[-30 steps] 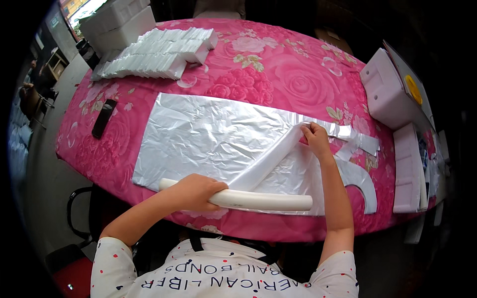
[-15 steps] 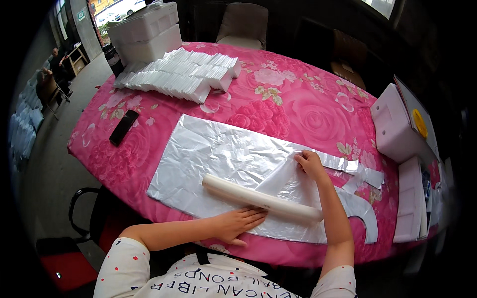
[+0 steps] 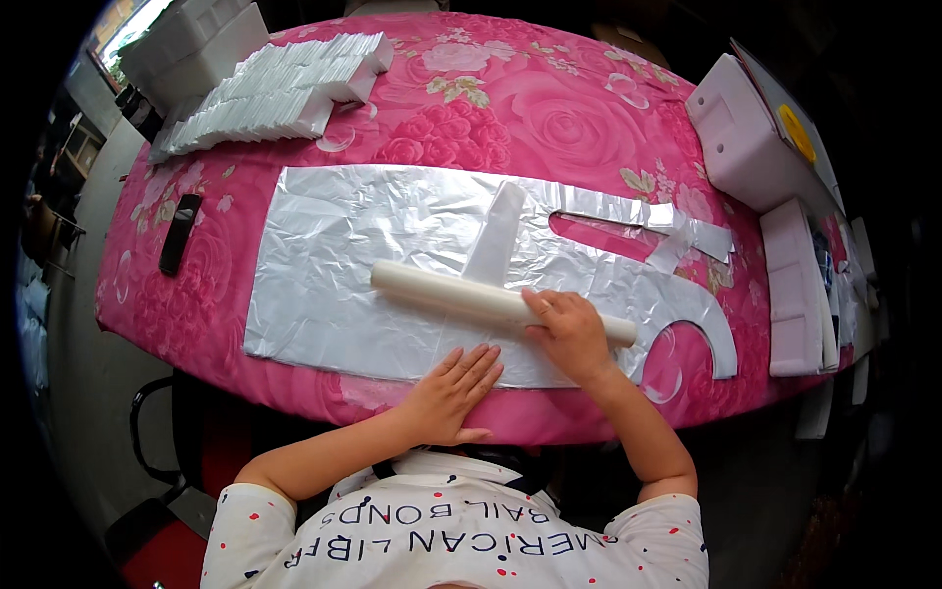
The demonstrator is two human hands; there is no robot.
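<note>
A silvery plastic bag (image 3: 334, 236) with handle-like cut-outs at its right end lies flat on the table. Across it rests a long white roll (image 3: 442, 291). A narrow flap of whitish film (image 3: 496, 236) extends from the roll toward the bag's far edge. My right hand (image 3: 571, 339) is closed over the right part of the roll, with fingers on top. Flat on the bag's near edge is my left hand (image 3: 456, 393), its fingers stretched out just short of the roll. What lies beneath my left palm is hidden.
The table wears a pink flowered cloth (image 3: 579, 118). Folded white packets (image 3: 265, 98) stand in rows at the far left beside a white foam box (image 3: 196, 54). A black phone (image 3: 180, 236) lies at left. Another foam box (image 3: 736, 133) stands at right, near a chair (image 3: 162, 550) at lower left.
My right hand has left the film's lifted corner and come down onto the roll. The film now lies as a narrower flap. My left hand stays flat; the view has tilted downward.
</note>
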